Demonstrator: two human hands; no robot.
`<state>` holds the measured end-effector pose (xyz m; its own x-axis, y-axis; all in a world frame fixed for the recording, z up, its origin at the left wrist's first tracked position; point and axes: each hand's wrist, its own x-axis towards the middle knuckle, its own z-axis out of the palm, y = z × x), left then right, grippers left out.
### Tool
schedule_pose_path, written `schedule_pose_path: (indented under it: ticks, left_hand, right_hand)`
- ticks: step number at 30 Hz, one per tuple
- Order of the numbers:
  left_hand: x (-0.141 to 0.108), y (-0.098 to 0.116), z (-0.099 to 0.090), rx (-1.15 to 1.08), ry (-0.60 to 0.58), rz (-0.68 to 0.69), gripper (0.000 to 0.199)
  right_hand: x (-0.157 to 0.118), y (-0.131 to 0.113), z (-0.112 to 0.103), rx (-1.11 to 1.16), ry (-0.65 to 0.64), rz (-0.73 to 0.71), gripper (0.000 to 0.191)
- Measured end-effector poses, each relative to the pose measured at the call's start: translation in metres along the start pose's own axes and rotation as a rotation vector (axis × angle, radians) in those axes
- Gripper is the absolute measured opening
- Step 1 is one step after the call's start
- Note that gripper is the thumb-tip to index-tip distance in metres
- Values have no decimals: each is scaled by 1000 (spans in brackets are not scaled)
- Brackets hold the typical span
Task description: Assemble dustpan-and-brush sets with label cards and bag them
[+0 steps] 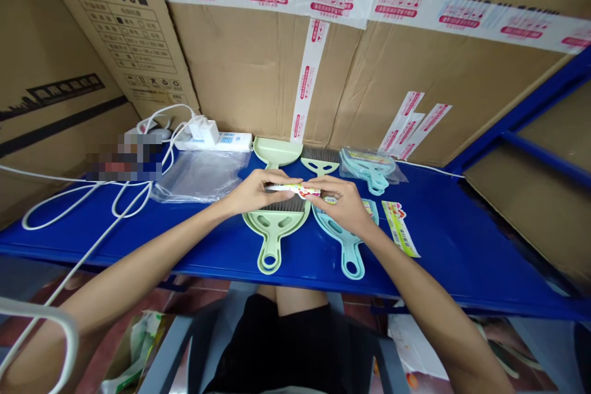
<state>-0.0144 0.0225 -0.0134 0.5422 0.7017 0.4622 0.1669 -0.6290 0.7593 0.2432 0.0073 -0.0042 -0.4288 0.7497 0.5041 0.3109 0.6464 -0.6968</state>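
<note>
Between my two hands is a small printed cardboard label (308, 192), seen nearly edge-on. My left hand (253, 191) pinches its left end, and my right hand (342, 202) grips the right end. Below them on the table lies a light green dustpan (271, 225) with a grey-bristled brush nested in it. To its right is a light blue dustpan set (344, 240), partly hidden by my right hand. Behind my hands are another green dustpan (277, 151) and a green brush (319, 164). A second printed label (401, 229) lies flat at the right.
A blue dustpan set in a clear bag (372, 166) sits at the back right. Clear plastic bags (201, 175) lie at the left, before a white power strip (235, 141). White cables (120, 197) loop across the left side. Cardboard (249, 74) walls the blue table (443, 240).
</note>
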Motion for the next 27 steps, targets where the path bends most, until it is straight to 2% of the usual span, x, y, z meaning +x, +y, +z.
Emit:
schedule_pose_path:
  ticks: [6, 15, 23, 27]
  left_hand:
    - [0, -1, -11, 78, -79, 37, 36]
    - [-1, -8, -28, 344, -163, -7, 43]
    - [-3, -7, -26, 340, -108, -116, 46]
    - [-3, -7, -27, 270, -134, -178, 44]
  right_hand:
    - [2, 6, 0, -24, 23, -55, 18]
    - [-1, 8, 5, -154, -110, -60, 21]
    - [1, 13, 3, -73, -6, 24, 18]
    - [0, 14, 2, -62, -1, 52, 18]
